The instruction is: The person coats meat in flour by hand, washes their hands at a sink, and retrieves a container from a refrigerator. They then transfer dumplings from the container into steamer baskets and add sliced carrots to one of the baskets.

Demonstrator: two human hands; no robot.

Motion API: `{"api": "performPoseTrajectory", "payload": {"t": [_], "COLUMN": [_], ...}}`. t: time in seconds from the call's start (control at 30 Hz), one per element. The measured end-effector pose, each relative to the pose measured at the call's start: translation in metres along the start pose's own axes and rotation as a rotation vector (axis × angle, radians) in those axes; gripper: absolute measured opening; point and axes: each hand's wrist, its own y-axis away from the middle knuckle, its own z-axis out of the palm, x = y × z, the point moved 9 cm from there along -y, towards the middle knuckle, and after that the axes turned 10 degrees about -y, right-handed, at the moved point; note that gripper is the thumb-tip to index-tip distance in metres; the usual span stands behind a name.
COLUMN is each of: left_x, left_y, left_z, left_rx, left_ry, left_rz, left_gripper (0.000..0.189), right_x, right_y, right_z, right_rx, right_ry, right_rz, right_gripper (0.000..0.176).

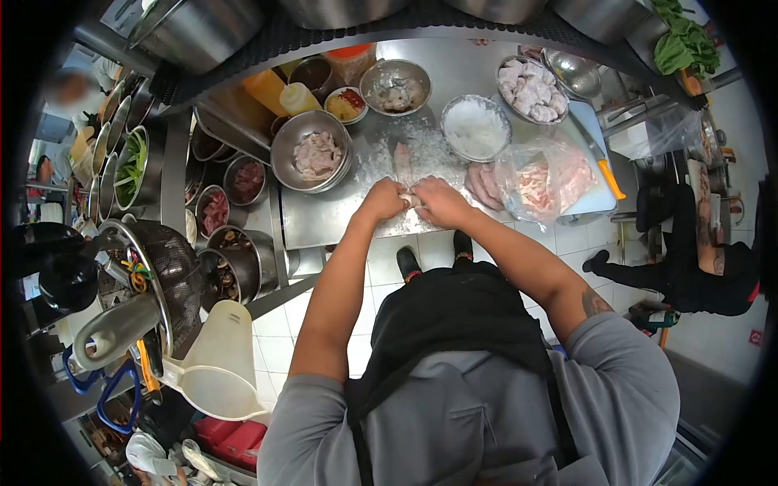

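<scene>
Nearest is the work of the two hands at the near edge of the metal table (312, 223). The left hand (383, 200) and the right hand (442, 202) come close to each other, with fingers bent and pressed together, and they pinch the near end of a strip of pale meat (403, 158). How each fingertip grips, I cannot tell. The strip lies on the floured metal, pointing away from the person.

To the left, beside the table, two metal pots (235, 239) contain dark pieces, and behind them a metal container (213, 212) holds red meat.

To the right of the hands, a clear plastic bag (525, 185) contains pinkish meat. Further right, a knife (606, 170) with an orange handle lies on a pale board (596, 202).

A little farther, on the left, stacked metal bowls (347, 170) carry pale pink meat in the top one. On the right, a bowl (508, 138) is filled with white powder.

Farther still, a small bowl (364, 112) has yellow and red food, a metal bowl (368, 74) has a whitish, messy content, and another bowl (503, 66) is heaped with powdered pieces.
</scene>
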Motion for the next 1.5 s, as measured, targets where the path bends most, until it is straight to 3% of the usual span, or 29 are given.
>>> {"api": "performPoseTrajectory", "payload": {"t": [0.13,0.27,0.37,0.47,0.57,0.67,0.83,0.97,1.1,1.23,1.33,1.43,1.5], "left_x": [-0.016,0.015,0.005,0.005,0.003,0.018,0.013,0.017,0.008,0.005,-0.003,0.017,0.026], "left_y": [0.01,0.047,0.032,0.025,0.023,0.032,0.024,0.026,0.006,-0.011,0.006,0.033,0.028], "left_z": [-0.019,-0.024,-0.002,-0.014,-0.017,-0.026,-0.01,-0.001,-0.007,-0.011,-0.036,-0.042,-0.025], "left_rx": [0.206,0.628,0.618,0.582,0.546,0.539,0.435,0.243,0.16,-0.073,0.22,0.544,0.533], "left_ry": [0.179,-0.007,-0.032,0.004,0.0,-0.037,-0.035,-0.017,-0.025,-0.005,0.091,0.005,-0.104], "left_rz": [-0.045,0.232,0.191,0.201,0.193,0.179,0.131,0.135,0.07,0.002,-0.027,0.153,0.207], "left_gripper": [0.051,0.039,0.035,0.035,0.038,0.038,0.036,0.04,0.047,0.052,0.054,0.053,0.049], "right_x": [0.008,0.03,0.027,0.009,0.02,0.021,0.025,0.014,-0.002,0.0,0.017,0.033,0.035], "right_y": [-0.016,-0.026,-0.023,-0.013,-0.016,-0.023,-0.031,-0.019,0.0,-0.008,-0.023,-0.031,-0.035], "right_z": [-0.004,0.002,-0.008,-0.017,-0.009,-0.014,-0.002,0.005,-0.019,-0.012,-0.013,-0.011,-0.014], "right_rx": [-0.02,-0.116,-0.019,0.082,0.043,0.098,-0.125,-0.318,0.121,0.028,-0.033,-0.04,-0.035], "right_ry": [0.055,0.102,-0.036,-0.012,0.0,0.032,-0.03,-0.059,-0.014,0.011,0.003,0.02,0.022], "right_rz": [0.055,0.17,0.17,0.033,0.095,0.008,0.068,0.172,0.003,0.011,0.089,0.103,0.08], "right_gripper": [0.035,0.032,0.035,0.039,0.044,0.041,0.034,0.034,0.038,0.036,0.035,0.037,0.039]}}
